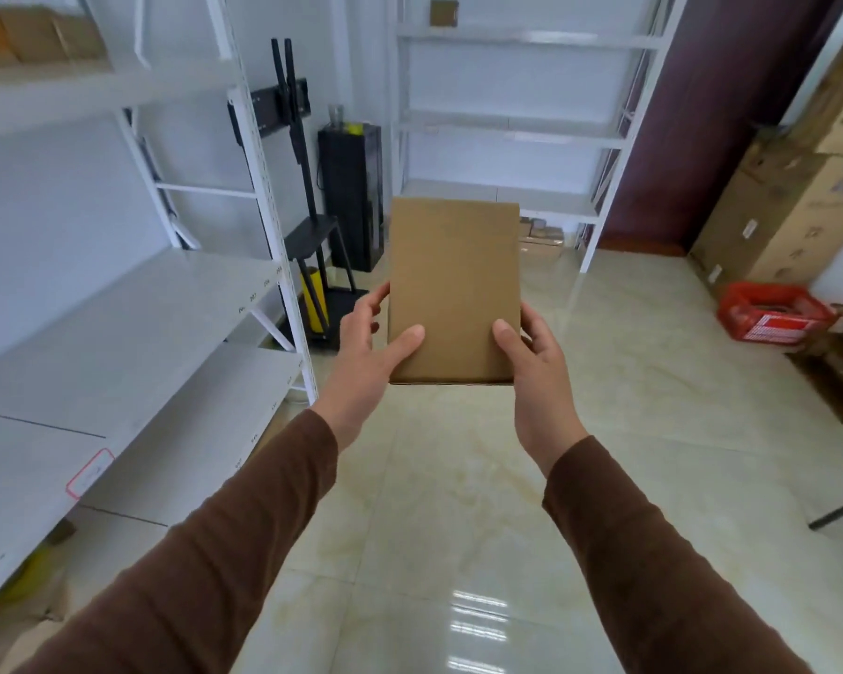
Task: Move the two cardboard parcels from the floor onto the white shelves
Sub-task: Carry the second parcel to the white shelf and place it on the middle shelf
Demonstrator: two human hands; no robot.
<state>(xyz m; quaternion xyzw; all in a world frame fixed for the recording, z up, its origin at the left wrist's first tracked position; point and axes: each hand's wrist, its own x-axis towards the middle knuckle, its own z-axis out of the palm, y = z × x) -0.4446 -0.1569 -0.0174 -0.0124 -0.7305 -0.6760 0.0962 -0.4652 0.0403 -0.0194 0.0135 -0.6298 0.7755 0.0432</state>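
A flat, plain brown cardboard parcel (453,289) is held in the air above the glossy cream tiled floor (458,503), in the open aisle between the shelving units. The left hand (366,352) grips its left edge and the right hand (536,362) its right edge; on both, the thumb lies on the top face and the fingers (378,296) wrap underneath, clasping the parcel. Both arms wear brown sleeves (205,552).

To the left stand white shelves (132,323) with smooth pale boards and perforated metal uprights; blurred cardboard boxes (30,36) sit on the top level. A second white shelf unit (521,124) stands ahead against the wall. Between them are a black stand (303,153) and a black cabinet (351,197). On the right, large cardboard cartons (799,197) lean by the wall beside a red plastic crate (770,311).
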